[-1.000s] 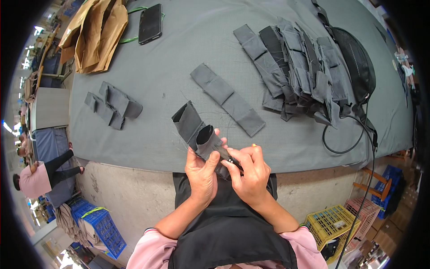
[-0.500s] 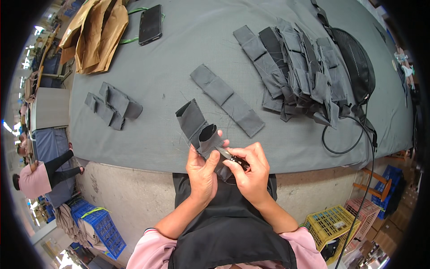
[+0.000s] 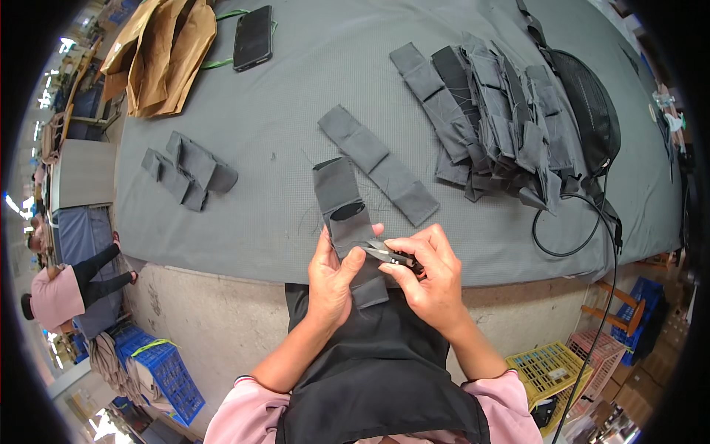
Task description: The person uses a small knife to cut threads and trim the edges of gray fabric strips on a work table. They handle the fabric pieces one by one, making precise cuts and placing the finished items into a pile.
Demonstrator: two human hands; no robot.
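Observation:
My left hand (image 3: 334, 275) is closed on a dark grey fabric strip (image 3: 339, 185) with sewn pockets, holding it over the table's near edge. One pocket of the strip gapes, showing a black inside. Closed around small black-handled thread snips (image 3: 396, 257), my right hand (image 3: 433, 277) keeps their metal blades at the strip's right edge, close to my left thumb. Another flat grey strip (image 3: 377, 164) lies just beyond my hands. A folded grey piece (image 3: 191, 170) sits farther left. To the right is a heap of similar strips (image 3: 488, 111), loose threads clinging to them.
A grey cloth covers the table (image 3: 259, 214). Brown paper bag (image 3: 166, 55) and black phone (image 3: 253, 38) lie far left. A black pouch (image 3: 584, 103) with a cable is at right. Crates (image 3: 547, 370) stand on the floor; another person (image 3: 63, 292) is at left.
The held strip has straightened out and turned more upright, its lower end now showing below my hands. My right hand and the snips have shifted slightly right.

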